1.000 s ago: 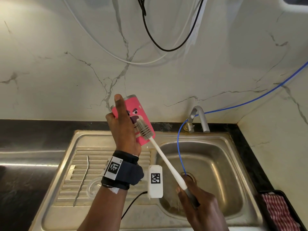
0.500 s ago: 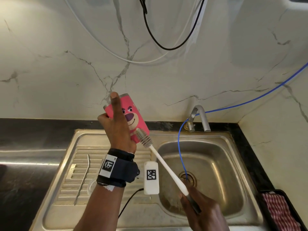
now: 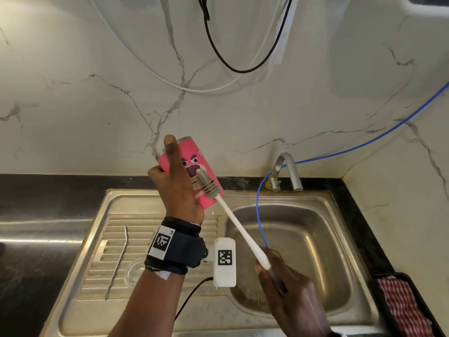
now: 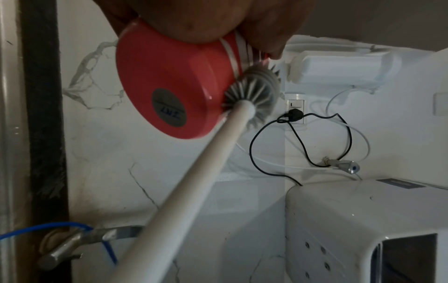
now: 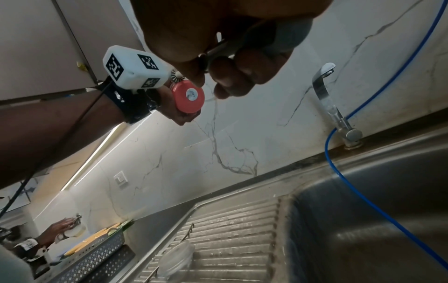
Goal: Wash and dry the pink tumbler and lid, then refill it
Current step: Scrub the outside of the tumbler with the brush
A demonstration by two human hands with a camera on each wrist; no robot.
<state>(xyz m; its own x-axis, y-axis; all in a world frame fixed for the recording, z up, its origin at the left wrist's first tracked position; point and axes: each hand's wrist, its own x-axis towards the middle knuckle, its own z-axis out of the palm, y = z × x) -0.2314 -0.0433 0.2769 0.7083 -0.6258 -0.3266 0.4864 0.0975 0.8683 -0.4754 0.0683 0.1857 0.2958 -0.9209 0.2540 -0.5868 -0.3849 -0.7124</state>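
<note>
My left hand (image 3: pixel 173 183) grips the pink tumbler (image 3: pixel 194 166) with a bear face, held tilted above the sink's near-left rim, thumb stretched up its side. In the left wrist view the tumbler's pink base (image 4: pixel 167 92) faces the camera. My right hand (image 3: pixel 286 285) holds the long white bottle brush (image 3: pixel 239 227) by its grey grip over the basin. Its grey bristle head (image 3: pixel 209 186) lies against the tumbler's outer wall near the bottom (image 4: pixel 252 95). A clear lid (image 3: pixel 134 272) lies on the drainboard, partly hidden by my left wrist.
A steel sink basin (image 3: pixel 315 251) lies to the right, with a tap (image 3: pixel 288 171) behind it and a blue hose (image 3: pixel 261 215) running down to the drain. A metal straw (image 3: pixel 117 261) lies on the ribbed drainboard. A red checked cloth in a black tray (image 3: pixel 401 307) sits at the far right.
The tumbler has turned in my left hand, showing more of the bear face. The brush head slid along the tumbler's side while both hands shifted slightly.
</note>
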